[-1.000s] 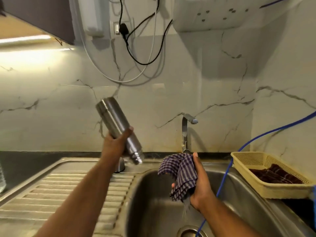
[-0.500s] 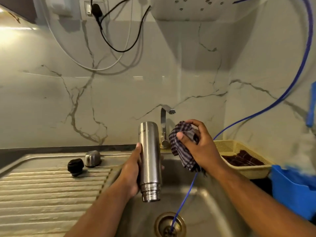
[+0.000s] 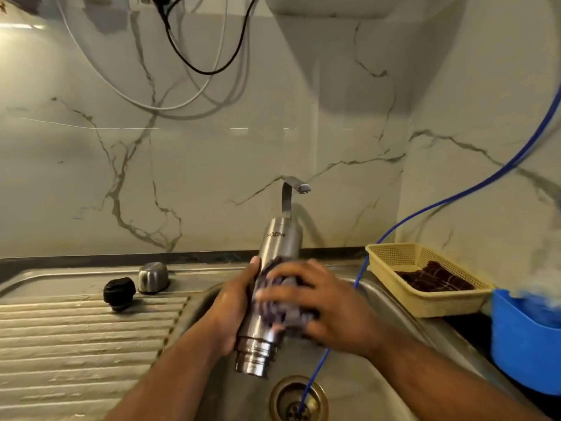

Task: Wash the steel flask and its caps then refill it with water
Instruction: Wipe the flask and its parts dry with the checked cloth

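While the left grip [image 3: 233, 309] clasps the inverted steel flask [image 3: 280, 240], the right grip [image 3: 332, 308] clutches a checked cloth [image 3: 280, 285] against it.

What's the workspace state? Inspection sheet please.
Surface: steel sink, ribbed draining board.
Job's things: steel flask mouth-down over sink; black cap, steel cap on draining board.
Clutter: yellow basket holding dark cloth; blue tub.
Hands: left hand grips flask; right hand holds checked cloth against it.
Cables: blue hose into drain; black cable, white cable on marble wall.
Surroundings: tap behind flask.
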